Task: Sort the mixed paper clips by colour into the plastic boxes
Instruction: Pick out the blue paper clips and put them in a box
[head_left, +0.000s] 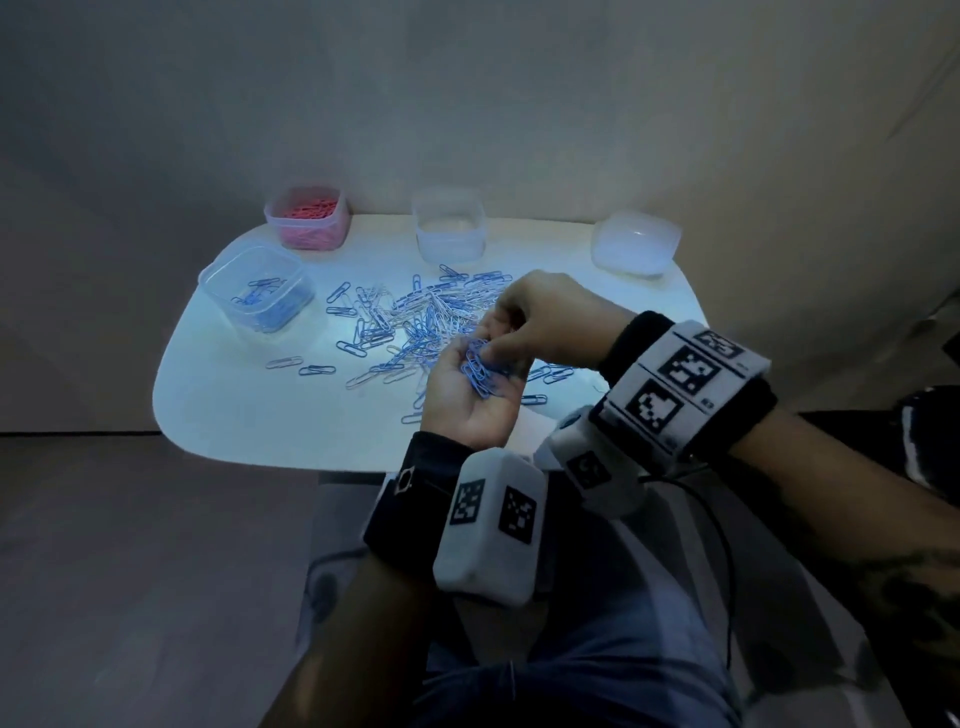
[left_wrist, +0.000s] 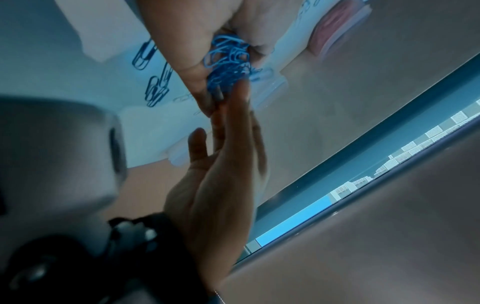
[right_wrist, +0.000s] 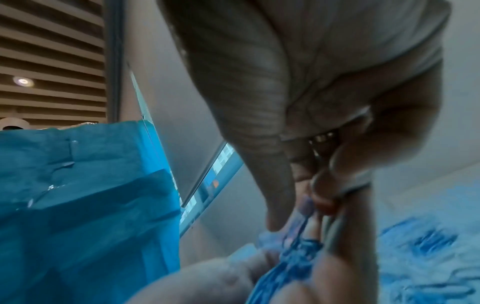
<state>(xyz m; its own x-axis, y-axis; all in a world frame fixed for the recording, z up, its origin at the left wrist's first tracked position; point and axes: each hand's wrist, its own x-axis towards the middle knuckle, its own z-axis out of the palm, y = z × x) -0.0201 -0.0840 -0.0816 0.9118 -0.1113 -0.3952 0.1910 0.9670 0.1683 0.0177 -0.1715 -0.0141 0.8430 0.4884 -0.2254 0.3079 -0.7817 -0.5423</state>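
Observation:
My left hand (head_left: 470, 400) lies palm up over the table's near edge, its fingers (left_wrist: 228, 127) fairly straight, and carries a bunch of blue paper clips (head_left: 480, 366). My right hand (head_left: 530, 325) reaches down from above and pinches the blue clips (left_wrist: 228, 63) with its fingertips (right_wrist: 322, 197). A mixed pile of blue and white clips (head_left: 415, 322) is spread over the middle of the white table (head_left: 249, 415). At the left stands a clear box with blue clips (head_left: 257, 293), and behind it a box of pink clips (head_left: 306, 215).
A clear box (head_left: 449, 228) that looks to hold white clips stands at the back middle. Another translucent box or lid (head_left: 635, 241) sits at the back right. A few stray clips (head_left: 301, 366) lie near the front left. My lap is under the table's near edge.

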